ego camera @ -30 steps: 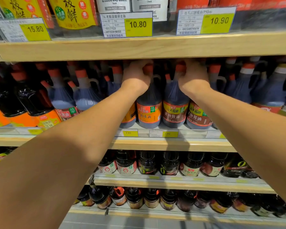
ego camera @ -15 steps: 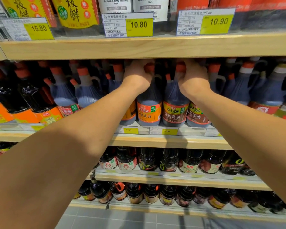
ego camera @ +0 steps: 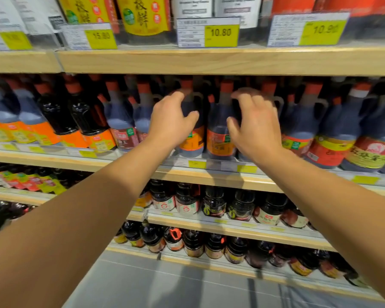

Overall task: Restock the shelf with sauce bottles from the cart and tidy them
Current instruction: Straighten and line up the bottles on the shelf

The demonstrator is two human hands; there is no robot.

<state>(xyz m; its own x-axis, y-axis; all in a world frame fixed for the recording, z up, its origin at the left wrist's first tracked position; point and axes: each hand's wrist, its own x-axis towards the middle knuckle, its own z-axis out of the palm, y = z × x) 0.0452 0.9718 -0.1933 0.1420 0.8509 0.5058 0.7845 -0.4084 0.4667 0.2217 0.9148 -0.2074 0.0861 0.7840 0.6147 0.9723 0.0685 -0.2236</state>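
Note:
Dark sauce bottles with red caps and handles fill the middle shelf (ego camera: 209, 174). My left hand (ego camera: 170, 121) curls over the shoulder of an orange-labelled sauce bottle (ego camera: 192, 143), thumb in front and fingers over the top. Just to its right stands another sauce bottle (ego camera: 219, 134) with an orange-red label. My right hand (ego camera: 255, 125) hovers in front of the bottles to the right of that one, with fingers spread and blurred, gripping nothing I can see. No cart is in view.
The upper shelf board (ego camera: 209, 61) hangs low over the bottle caps and carries price tags (ego camera: 208, 32). Smaller dark bottles (ego camera: 213, 203) line two lower shelves. Red-and-yellow-labelled jugs (ego camera: 365, 147) stand at the right. Grey floor (ego camera: 165, 281) lies below.
Both hands have drawn back from the bottle necks under the upper shelf and dropped to the bottle shoulders. The right hand's fingers have opened. The view has shifted to the left.

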